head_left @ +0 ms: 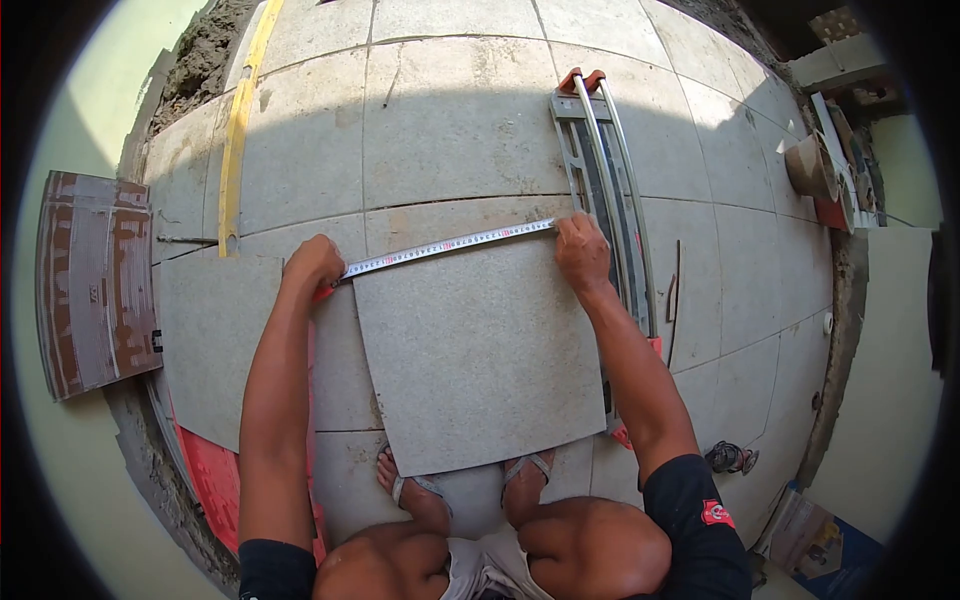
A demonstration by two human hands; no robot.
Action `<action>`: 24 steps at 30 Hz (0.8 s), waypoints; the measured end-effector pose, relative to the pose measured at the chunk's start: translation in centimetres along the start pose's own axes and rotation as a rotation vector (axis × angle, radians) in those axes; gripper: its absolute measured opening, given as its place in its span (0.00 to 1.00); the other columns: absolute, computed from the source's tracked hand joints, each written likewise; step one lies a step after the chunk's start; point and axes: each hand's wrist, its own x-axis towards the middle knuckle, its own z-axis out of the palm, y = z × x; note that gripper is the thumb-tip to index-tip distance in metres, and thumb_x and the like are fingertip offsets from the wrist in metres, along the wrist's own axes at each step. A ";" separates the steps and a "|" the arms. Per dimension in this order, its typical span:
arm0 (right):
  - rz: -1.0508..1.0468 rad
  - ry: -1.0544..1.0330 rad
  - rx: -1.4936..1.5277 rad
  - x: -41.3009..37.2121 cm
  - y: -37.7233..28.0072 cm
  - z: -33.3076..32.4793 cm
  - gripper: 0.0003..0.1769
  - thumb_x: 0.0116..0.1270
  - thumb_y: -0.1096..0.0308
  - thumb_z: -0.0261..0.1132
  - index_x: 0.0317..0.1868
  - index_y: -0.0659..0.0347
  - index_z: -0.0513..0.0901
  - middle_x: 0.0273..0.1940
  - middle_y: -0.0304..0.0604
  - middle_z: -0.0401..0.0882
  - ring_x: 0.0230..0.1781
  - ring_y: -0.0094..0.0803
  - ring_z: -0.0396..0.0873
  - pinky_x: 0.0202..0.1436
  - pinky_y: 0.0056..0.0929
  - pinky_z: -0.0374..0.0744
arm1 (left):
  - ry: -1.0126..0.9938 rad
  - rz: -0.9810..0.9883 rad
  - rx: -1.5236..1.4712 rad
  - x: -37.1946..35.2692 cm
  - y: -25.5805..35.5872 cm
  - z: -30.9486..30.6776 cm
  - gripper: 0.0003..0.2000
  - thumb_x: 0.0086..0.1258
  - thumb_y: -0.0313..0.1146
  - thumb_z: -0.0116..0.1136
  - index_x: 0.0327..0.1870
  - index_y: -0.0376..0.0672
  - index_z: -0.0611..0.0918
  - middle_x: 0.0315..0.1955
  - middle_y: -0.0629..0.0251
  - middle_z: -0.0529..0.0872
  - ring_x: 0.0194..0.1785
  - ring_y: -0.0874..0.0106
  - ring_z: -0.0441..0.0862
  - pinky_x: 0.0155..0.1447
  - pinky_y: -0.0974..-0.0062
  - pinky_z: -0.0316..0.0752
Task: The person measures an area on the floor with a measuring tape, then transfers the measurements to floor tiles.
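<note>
A measuring tape (450,244) is stretched along the far edge of a large grey tile (485,350) in front of my feet. Closed around the red tape case at its left end is my left hand (317,263), just beyond the tile's left corner. My right hand (583,250) pinches the tape's other end at the tile's far right corner, beside the metal rails of a tile cutter (612,190). The tape slants slightly upward to the right. My palms and some fingertips are hidden.
Another tile (215,340) lies left over a red case (208,475). A yellow level (237,150) lies beyond it, with cardboard (95,285) against the left wall. A bucket (810,167) stands at the right. A thin rod (675,300) lies right of the cutter.
</note>
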 end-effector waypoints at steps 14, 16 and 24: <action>0.212 -0.126 0.138 -21.2 -5.5 -14.7 0.09 0.65 0.83 0.62 0.45 0.67 0.83 0.41 0.52 0.84 0.43 0.49 0.85 0.49 0.42 0.83 | -0.202 0.068 -0.209 -28.7 0.1 6.3 0.11 0.73 0.38 0.52 0.44 0.40 0.80 0.41 0.45 0.87 0.47 0.44 0.83 0.49 0.46 0.75; 0.265 -0.191 0.234 -24.0 -7.9 -16.9 0.09 0.65 0.83 0.61 0.44 0.66 0.83 0.42 0.52 0.84 0.43 0.50 0.85 0.50 0.42 0.83 | -0.330 0.023 -0.233 -31.1 -2.0 8.9 0.11 0.72 0.39 0.53 0.45 0.42 0.81 0.42 0.46 0.87 0.48 0.44 0.84 0.50 0.47 0.75; 0.108 -1.007 0.727 -13.1 -20.6 -32.4 0.10 0.66 0.78 0.62 0.47 0.65 0.83 0.46 0.53 0.84 0.46 0.50 0.84 0.52 0.42 0.81 | -0.467 0.001 -0.310 -33.1 -4.0 13.1 0.11 0.71 0.42 0.54 0.44 0.47 0.85 0.44 0.53 0.89 0.50 0.49 0.85 0.54 0.53 0.77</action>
